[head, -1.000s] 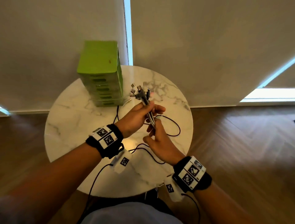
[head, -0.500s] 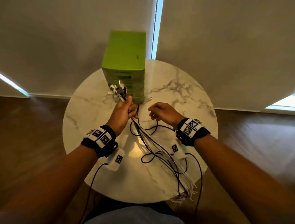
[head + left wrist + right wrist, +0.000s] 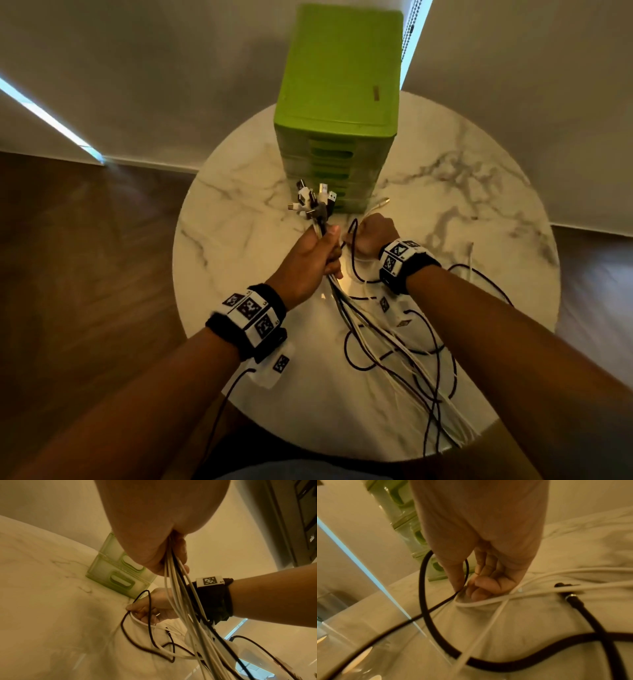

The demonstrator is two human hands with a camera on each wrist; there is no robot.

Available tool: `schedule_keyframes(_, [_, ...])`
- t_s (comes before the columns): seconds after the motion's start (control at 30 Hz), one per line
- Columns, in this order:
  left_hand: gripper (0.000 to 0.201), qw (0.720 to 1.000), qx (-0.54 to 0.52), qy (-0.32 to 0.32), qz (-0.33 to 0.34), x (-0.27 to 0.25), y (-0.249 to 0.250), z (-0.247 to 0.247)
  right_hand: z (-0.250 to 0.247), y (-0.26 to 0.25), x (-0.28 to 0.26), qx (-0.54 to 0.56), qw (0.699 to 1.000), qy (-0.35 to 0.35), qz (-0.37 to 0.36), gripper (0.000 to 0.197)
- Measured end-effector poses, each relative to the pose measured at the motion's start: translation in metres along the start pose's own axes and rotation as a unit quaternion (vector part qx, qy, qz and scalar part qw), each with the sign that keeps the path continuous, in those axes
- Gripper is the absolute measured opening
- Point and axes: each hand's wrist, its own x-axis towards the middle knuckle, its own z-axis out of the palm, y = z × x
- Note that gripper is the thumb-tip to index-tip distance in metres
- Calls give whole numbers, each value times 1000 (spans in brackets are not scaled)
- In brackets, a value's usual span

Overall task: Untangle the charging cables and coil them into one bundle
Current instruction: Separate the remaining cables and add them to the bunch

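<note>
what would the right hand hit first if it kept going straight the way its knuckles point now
Most likely the green drawer unit. The right hand, pinching a black cable, points away from the body over the marble table toward the unit's lower drawers. Depth is unclear; a loose white plug may come first.

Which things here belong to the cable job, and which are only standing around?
Belong to the job:
- cable bunch, gripped by left hand
- black cable loop, pinched by right hand
- loose cable tails

Only around:
- green drawer unit
- marble table

Dim warm light, blurred wrist views
</note>
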Motion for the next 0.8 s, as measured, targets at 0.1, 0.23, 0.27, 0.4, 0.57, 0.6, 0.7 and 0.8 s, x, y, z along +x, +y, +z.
schedule_keyframes(0.1, [32,1000,-2,-7,-4,0,-2,-3,5,0,0,8,1000,-6,1,44])
schedule_keyframes(0.23, [30,1000,2,-16,-8,0,-3,-6,2,4,-4,-14,999,-31,-20,34])
schedule_keyframes(0.27, [30,1000,0,-18,-7,0,-3,-5,1,4,-4,-16,999,-39,-24,40])
schedule_keyframes(0.4, [31,1000,8,-19,2,1,-3,-3,-6,6,-10,3,999,-31,-12,53])
schedule_keyframes(0.57, [32,1000,12,-17,10,-1,-4,-1,4,3,-21,-38,997,-31,-55,33])
schedule_keyframes(0.6, [32,1000,14,-16,11,-2,-4,0,4,2,-24,-46,996,-29,-64,32])
schedule_keyframes(0.7, [33,1000,19,-10,13,-3,-4,3,6,4,-26,-80,993,-23,-85,32])
schedule_keyframes(0.8, [33,1000,16,-8,21,-5,-5,6,7,8,-31,-112,987,-23,-110,34])
